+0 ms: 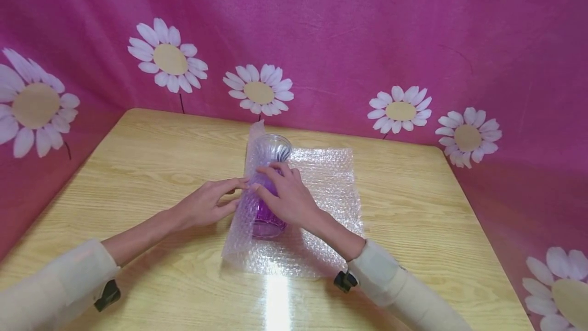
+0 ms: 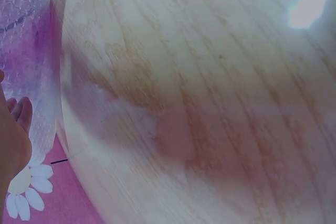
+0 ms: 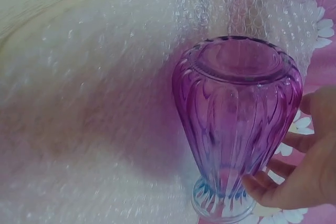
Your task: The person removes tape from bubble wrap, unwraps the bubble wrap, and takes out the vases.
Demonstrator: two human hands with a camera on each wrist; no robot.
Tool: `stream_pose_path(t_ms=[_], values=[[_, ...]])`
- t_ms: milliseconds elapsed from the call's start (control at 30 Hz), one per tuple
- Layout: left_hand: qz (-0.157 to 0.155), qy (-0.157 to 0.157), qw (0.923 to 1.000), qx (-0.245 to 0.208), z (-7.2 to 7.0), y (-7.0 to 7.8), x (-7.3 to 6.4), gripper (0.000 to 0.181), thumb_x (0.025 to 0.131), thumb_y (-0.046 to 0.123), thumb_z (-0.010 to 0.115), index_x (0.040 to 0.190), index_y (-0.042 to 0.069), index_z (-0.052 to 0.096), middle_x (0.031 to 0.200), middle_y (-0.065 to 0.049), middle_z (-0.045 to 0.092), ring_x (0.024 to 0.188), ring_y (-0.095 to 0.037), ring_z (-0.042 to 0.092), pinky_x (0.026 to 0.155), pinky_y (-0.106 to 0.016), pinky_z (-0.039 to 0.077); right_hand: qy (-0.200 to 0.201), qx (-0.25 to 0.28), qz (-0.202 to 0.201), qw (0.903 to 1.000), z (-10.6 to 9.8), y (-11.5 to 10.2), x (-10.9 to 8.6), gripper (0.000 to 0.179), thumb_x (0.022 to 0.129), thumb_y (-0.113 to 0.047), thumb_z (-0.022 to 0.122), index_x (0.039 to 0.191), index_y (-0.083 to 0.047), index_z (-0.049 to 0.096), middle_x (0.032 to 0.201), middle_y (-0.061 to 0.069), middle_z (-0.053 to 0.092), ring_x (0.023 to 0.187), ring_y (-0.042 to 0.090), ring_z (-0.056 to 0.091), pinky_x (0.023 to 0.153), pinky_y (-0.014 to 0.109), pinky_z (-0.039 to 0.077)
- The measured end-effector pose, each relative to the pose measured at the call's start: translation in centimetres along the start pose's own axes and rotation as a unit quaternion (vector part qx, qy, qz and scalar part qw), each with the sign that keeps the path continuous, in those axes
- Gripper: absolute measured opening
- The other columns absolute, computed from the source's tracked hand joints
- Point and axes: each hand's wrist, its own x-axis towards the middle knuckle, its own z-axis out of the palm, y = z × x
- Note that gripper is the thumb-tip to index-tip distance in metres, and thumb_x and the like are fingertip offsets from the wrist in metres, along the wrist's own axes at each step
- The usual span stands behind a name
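A ribbed glass vase (image 3: 236, 114), purple over most of its body and clear at one end, lies on its side on a sheet of bubble wrap (image 1: 326, 188). The wrap's left part stands raised along the vase and partly covers it. My left hand (image 1: 209, 203) touches this raised part from outside, fingers fairly straight. Over the vase lies my right hand (image 1: 289, 195), its thumb and fingers curved about the glass near the wrap's edge. In the right wrist view its fingers (image 3: 262, 187) bend against the vase's side. The left wrist view catches only part of the left hand (image 2: 13, 140).
Beneath everything is a light wood-grain table (image 1: 151, 167) with a bright reflection near its front. A pink curtain (image 1: 331, 40) printed with white daisies hangs behind and at both sides. The bubble wrap spreads flat to the right of the vase.
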Motion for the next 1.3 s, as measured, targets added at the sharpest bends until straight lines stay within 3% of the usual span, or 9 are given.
stream_pose_path(t_ms=[367, 800, 1067, 1300], values=[[-0.005, 0.004, 1.0, -0.005, 0.0, -0.1, -0.1, 0.033, 0.097, 0.007, 0.059, 0.13, 0.01, 0.06, 0.145, -0.012, 0.053, 0.13, -0.032, 0.051, 0.1, -0.043, 0.05, -0.005, 0.055, -0.068, 0.9962, -1.0, 1.2, -0.3, 0.046, 0.102, -0.035, 0.056, 0.141, -0.011, 0.056, 0.147, 0.013, 0.045, 0.131, 0.029, 0.046, 0.107, 0.047, 0.041], [-0.018, 0.002, 0.9996, -0.023, 0.1, 0.2, -0.3, 0.034, 0.097, 0.005, 0.059, 0.131, 0.013, 0.06, 0.149, -0.01, 0.048, 0.133, -0.03, 0.049, 0.102, -0.043, 0.048, -0.001, 0.055, -0.099, 0.9936, -1.4, 2.6, -1.8, 0.05, 0.103, -0.029, 0.056, 0.149, -0.011, 0.046, 0.15, 0.01, 0.042, 0.136, 0.024, 0.043, 0.111, 0.043, 0.038], [-0.011, 0.002, 0.9997, -0.021, 0.2, 0.1, -0.2, 0.032, 0.097, 0.005, 0.059, 0.129, 0.01, 0.06, 0.148, -0.013, 0.048, 0.131, -0.032, 0.05, 0.102, -0.043, 0.048, 0.008, -0.014, -0.023, 0.9996, -1.8, 4.0, -2.9, 0.051, 0.103, -0.039, 0.051, 0.151, -0.023, 0.043, 0.153, 0.006, 0.04, 0.125, 0.028, 0.054, 0.098, 0.049, 0.049], [-0.015, 0.002, 0.9999, -0.008, 0.2, 0.1, -0.1, 0.032, 0.097, 0.006, 0.059, 0.129, 0.009, 0.061, 0.147, -0.011, 0.05, 0.128, -0.032, 0.053, 0.101, -0.042, 0.049, 0.013, -0.06, -0.001, 0.9981, -1.9, 5.7, -3.9, 0.05, 0.103, -0.039, 0.051, 0.149, -0.02, 0.047, 0.156, 0.01, 0.038, 0.135, 0.033, 0.044, 0.097, 0.057, 0.048]])
